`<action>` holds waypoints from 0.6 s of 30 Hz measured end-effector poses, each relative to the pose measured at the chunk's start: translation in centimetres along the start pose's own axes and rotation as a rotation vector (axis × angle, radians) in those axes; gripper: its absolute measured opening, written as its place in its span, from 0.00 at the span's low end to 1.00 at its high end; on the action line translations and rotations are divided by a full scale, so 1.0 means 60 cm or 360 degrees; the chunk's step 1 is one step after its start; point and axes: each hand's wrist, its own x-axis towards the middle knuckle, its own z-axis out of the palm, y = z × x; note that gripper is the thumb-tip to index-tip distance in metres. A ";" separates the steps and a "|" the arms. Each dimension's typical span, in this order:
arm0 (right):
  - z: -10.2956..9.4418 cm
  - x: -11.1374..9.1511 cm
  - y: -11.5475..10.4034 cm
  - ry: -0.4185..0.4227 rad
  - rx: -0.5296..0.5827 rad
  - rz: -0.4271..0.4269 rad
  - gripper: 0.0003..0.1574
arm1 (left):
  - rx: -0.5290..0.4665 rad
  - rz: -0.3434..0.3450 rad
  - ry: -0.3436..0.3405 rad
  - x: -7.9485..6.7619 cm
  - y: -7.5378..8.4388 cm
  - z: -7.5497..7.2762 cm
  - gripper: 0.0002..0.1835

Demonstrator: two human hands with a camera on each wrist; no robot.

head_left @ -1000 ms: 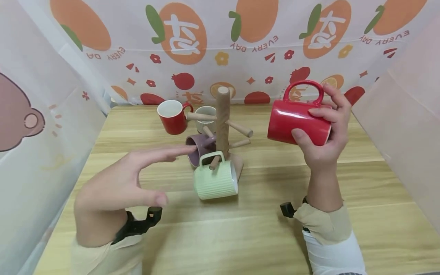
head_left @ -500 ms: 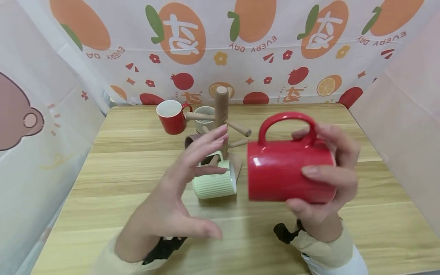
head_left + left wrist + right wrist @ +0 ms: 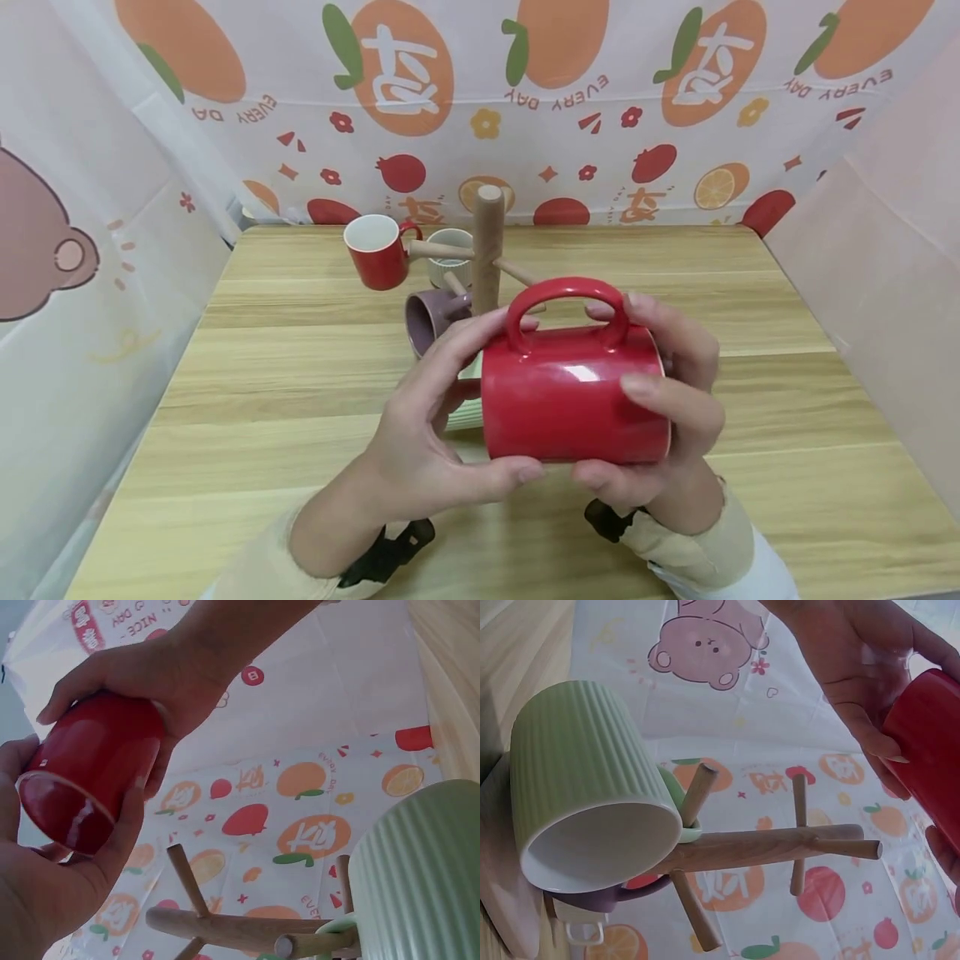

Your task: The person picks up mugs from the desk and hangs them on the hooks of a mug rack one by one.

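A glossy red mug [image 3: 573, 408] is held on its side above the table, handle pointing up. My left hand [image 3: 420, 433] grips its left end, thumb below and fingers behind. My right hand [image 3: 675, 408] grips the right end, fingers over the side and thumb underneath. Behind the mug stands a wooden mug tree [image 3: 488, 242] with several pegs. A ribbed light green mug [image 3: 592, 757] hangs by its handle on a lower peg; in the head view the red mug and left hand mostly hide it. A purple mug [image 3: 423, 321] hangs on another peg.
Another red mug [image 3: 378, 254] with a white inside stands at the back left of the wooden table [image 3: 270, 375]. Beside it, behind the rack, is a white ribbed cup [image 3: 450, 271]. A fruit-printed curtain [image 3: 487, 83] closes off the back.
My right hand has brought the red mug from the right toward the middle and nearer. My left hand has come across from the left and taken hold of the mug's left end.
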 end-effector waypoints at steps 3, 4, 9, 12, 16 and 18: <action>0.006 0.011 0.001 0.0058 0.0068 0.0090 0.42 | 0.0077 0.0165 0.0105 0.001 -0.007 0.009 0.43; 0.009 0.017 0.000 0.0085 0.0096 0.0129 0.43 | 0.0119 0.0237 0.0143 0.001 -0.011 0.013 0.43; 0.014 0.040 -0.020 0.0095 0.0121 0.0493 0.41 | 0.0551 0.0690 0.0270 0.001 -0.031 0.031 0.42; 0.008 0.050 -0.035 -0.0012 0.0155 0.0783 0.38 | 0.0790 0.0846 0.0309 0.001 -0.042 0.042 0.41; -0.002 0.056 -0.043 -0.0109 0.0270 0.1054 0.33 | 0.0950 0.0791 0.0302 -0.007 -0.052 0.059 0.42; -0.007 0.057 -0.041 -0.0156 0.0280 0.1100 0.28 | 0.1005 0.0729 0.0273 -0.012 -0.055 0.068 0.45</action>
